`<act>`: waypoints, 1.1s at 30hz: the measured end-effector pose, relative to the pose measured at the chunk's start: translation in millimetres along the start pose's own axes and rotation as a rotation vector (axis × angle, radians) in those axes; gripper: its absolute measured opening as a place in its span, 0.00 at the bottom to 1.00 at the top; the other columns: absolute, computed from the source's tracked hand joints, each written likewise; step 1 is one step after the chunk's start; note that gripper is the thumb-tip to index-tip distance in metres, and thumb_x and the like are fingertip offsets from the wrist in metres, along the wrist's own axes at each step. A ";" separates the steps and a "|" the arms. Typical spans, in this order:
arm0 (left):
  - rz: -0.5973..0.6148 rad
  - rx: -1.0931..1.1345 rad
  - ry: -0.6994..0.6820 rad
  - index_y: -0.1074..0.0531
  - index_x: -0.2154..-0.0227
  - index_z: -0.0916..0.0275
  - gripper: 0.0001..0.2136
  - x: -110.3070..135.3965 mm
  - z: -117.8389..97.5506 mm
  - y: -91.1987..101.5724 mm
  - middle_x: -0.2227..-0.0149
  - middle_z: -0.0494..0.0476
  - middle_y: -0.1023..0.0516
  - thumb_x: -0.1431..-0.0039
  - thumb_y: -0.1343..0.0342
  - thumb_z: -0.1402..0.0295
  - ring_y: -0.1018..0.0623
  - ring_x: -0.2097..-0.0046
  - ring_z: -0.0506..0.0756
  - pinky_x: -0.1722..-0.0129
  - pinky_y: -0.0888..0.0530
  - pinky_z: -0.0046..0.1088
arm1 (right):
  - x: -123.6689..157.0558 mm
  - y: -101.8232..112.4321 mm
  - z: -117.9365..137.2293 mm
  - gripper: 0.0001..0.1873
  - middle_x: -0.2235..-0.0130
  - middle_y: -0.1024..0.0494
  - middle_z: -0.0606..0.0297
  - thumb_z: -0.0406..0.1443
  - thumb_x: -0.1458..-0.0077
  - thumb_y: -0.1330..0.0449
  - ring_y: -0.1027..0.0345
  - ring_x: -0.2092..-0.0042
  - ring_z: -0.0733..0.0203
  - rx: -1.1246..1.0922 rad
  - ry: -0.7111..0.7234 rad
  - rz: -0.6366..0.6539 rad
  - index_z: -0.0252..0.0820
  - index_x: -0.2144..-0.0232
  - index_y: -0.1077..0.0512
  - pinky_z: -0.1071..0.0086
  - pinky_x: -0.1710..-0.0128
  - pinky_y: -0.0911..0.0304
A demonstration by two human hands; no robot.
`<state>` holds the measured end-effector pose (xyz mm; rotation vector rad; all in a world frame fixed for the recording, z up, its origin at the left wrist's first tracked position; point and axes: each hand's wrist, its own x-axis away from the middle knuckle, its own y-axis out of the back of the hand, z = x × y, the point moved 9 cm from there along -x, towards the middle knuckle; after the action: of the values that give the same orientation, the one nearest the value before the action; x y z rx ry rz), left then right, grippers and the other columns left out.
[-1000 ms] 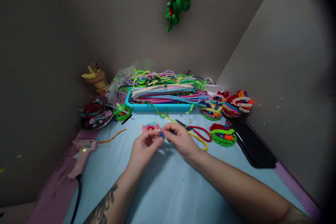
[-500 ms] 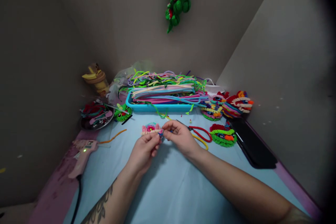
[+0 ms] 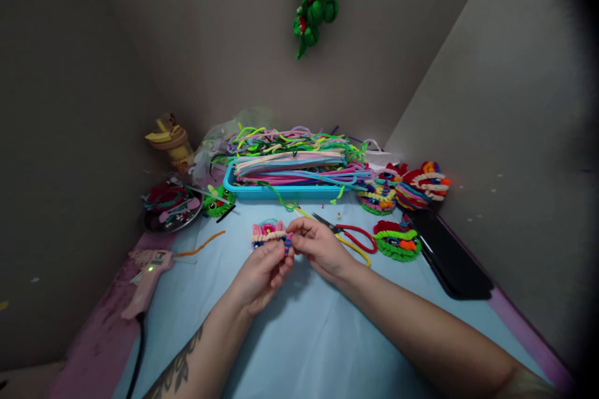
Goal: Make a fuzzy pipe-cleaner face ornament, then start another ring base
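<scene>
My left hand (image 3: 262, 274) and my right hand (image 3: 318, 246) meet over the light blue table (image 3: 299, 336). Both pinch a small pipe-cleaner craft piece (image 3: 271, 237), blue and pink with a cream fuzzy strip across its top. A pink and teal pipe-cleaner figure (image 3: 267, 227) sits just behind it. My left fingers curl under the piece. My right thumb and fingers close on its right end.
A teal tray (image 3: 281, 190) piled with coloured pipe cleaners stands behind. Red-handled scissors (image 3: 353, 234) lie right of my hands. Finished pipe-cleaner faces (image 3: 397, 243) and a black phone (image 3: 452, 259) are at right. A pink glue gun (image 3: 147, 277) and a metal dish (image 3: 171, 206) are at left.
The cream fuzzy strip now shows longer across the piece's top. My left hand has turned slightly, fingers lower; my right hand has shifted a little left.
</scene>
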<state>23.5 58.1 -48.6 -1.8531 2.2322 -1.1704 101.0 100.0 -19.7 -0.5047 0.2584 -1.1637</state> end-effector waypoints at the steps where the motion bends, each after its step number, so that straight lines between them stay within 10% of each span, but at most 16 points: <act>1: 0.011 -0.006 0.001 0.30 0.74 0.67 0.16 0.4 0.3 -0.7 0.79 0.48 0.34 0.57 0.33 0.60 0.40 0.81 0.41 0.88 0.48 0.13 | 0.4 -1.6 -2.1 0.16 0.76 0.26 0.70 0.41 0.61 0.29 0.34 0.75 0.69 -0.004 -0.029 0.017 0.39 0.71 0.27 0.74 0.73 0.40; 9: 0.005 -0.138 -0.094 0.29 0.74 0.67 0.17 4.0 -9.0 -4.1 0.75 0.52 0.31 0.54 0.36 0.55 0.37 0.78 0.44 0.85 0.43 0.16 | 0.3 -3.9 1.0 0.17 0.80 0.27 0.71 0.46 0.56 0.33 0.34 0.78 0.68 0.117 -0.013 0.072 0.39 0.75 0.30 0.72 0.74 0.39; 17: -0.272 -0.374 -0.433 0.28 0.66 0.64 0.18 12.3 -38.9 11.6 0.72 0.52 0.26 0.60 0.32 0.62 0.27 0.72 0.49 0.78 0.33 0.21 | 2.1 3.3 12.4 0.13 0.74 0.27 0.68 0.44 0.52 0.36 0.35 0.70 0.65 0.372 0.141 -0.066 0.39 0.75 0.28 0.70 0.68 0.39; 33: -0.135 0.029 -0.184 0.27 0.69 0.67 0.20 3.3 -18.7 9.0 0.73 0.52 0.23 0.64 0.29 0.63 0.28 0.78 0.43 0.80 0.32 0.14 | 3.8 0.3 23.0 0.12 0.75 0.24 0.67 0.43 0.50 0.37 0.32 0.71 0.64 0.405 0.155 -0.033 0.40 0.76 0.29 0.70 0.68 0.37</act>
<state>6.5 65.3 -38.6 -2.0357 2.0116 -0.9960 113.0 102.2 0.2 -0.0630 0.1409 -1.2500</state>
